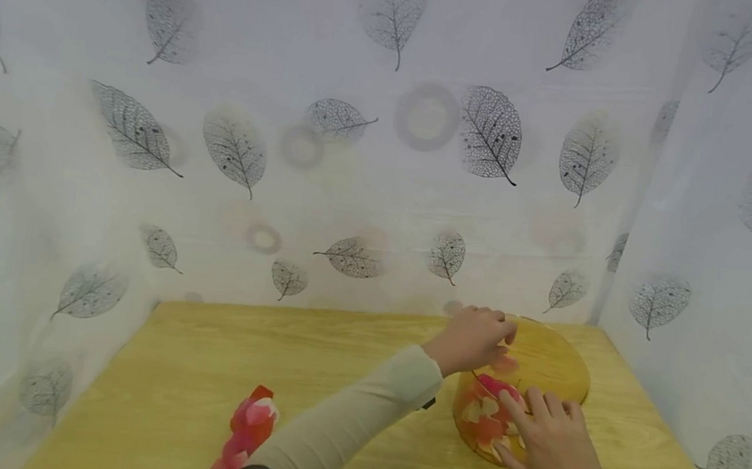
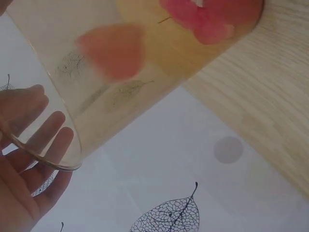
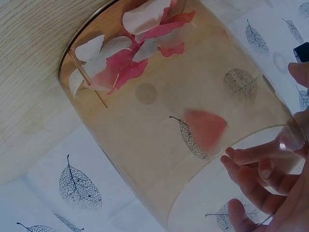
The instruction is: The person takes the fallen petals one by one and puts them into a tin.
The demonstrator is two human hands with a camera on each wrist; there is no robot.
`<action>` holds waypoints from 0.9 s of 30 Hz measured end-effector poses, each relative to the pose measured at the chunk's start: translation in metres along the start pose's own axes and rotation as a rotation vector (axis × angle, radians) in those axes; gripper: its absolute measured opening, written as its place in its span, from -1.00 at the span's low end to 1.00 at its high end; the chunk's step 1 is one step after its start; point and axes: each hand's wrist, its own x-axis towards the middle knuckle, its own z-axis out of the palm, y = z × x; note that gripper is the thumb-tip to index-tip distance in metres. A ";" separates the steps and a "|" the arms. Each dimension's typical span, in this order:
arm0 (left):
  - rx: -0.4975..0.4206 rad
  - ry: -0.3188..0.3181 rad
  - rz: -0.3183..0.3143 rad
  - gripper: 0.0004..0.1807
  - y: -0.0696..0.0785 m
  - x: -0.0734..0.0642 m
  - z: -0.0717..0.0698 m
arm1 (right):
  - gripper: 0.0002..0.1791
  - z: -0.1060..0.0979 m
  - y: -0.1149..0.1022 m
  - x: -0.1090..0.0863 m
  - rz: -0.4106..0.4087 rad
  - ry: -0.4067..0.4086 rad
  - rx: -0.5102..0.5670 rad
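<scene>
A transparent amber glass vase [image 1: 579, 374] stands on the table, with red, pink and white petals [image 3: 108, 65] at its base. Above the vase's mouth is my left hand [image 1: 472, 338], fingers bent downward. In the left wrist view its fingers are spread loosely by the rim, with no petal between them. Below, a blurred coral petal [image 2: 116, 52] is in mid-air inside the glass. My right hand [image 1: 557, 448] lies at the vase's near right side, fingers spread and fairly straight, thumb apart. How firmly it touches the glass cannot be told.
A loose heap of red and pink petals [image 1: 245, 436] lies on the yellow wood-grain table [image 1: 195, 353], left of my left forearm. White leaf-printed sheeting [image 1: 374, 188] encloses the back and both sides. A thin brown stick [image 3: 87, 79] is by the petals in the vase.
</scene>
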 end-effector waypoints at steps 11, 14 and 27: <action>0.026 0.086 -0.007 -0.84 -0.010 -0.023 -0.003 | -0.13 -0.001 0.000 0.001 0.007 0.003 0.006; 0.011 0.127 -0.006 -0.85 -0.018 -0.038 -0.005 | -0.13 0.000 0.000 0.002 0.004 0.011 0.005; -0.100 0.150 -0.112 -0.90 -0.066 -0.143 -0.006 | -0.15 0.000 -0.002 0.001 0.000 0.014 0.007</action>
